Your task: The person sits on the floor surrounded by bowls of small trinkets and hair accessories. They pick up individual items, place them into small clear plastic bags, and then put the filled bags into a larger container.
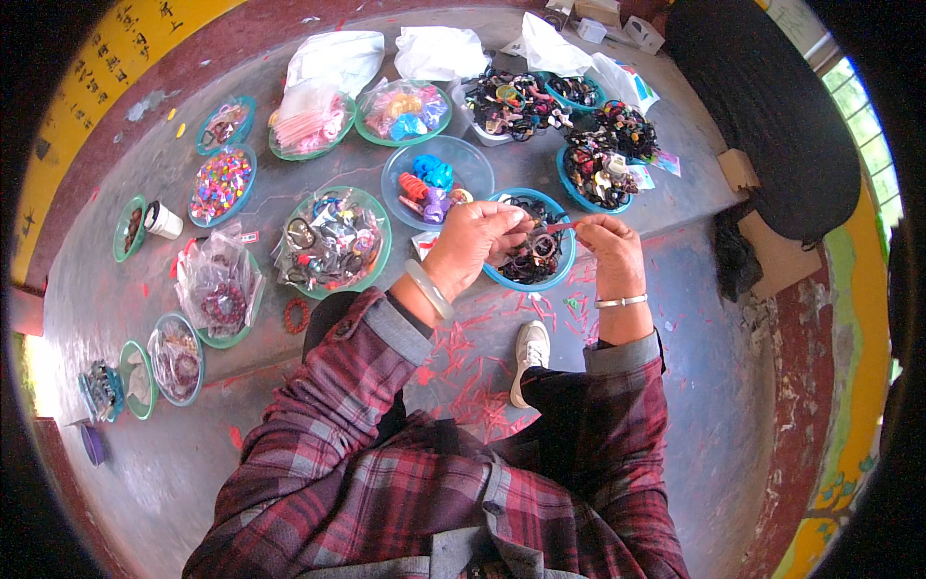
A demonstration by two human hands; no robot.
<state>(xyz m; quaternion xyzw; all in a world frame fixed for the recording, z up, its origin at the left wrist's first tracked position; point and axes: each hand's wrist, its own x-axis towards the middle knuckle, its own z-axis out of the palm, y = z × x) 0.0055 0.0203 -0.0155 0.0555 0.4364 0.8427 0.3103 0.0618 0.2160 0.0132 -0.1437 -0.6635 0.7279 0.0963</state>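
Note:
My left hand is closed in a pinch above a blue basin of dark hair ties. What its fingertips hold is too small to make out. Level with it, my right hand pinches a thin red strip that points toward the left fingers. The strip's far end is hard to see against the dark hair ties. Just left of my left hand stands a green basin of bagged hair accessories. Behind it, a clear blue basin holds blue, orange and purple bundles.
Red strips litter the floor around my shoe. More basins stand at the back, including one of pink packets and one of hair ties. Colourful beads and a white cup are at left. A dark padded object lies right.

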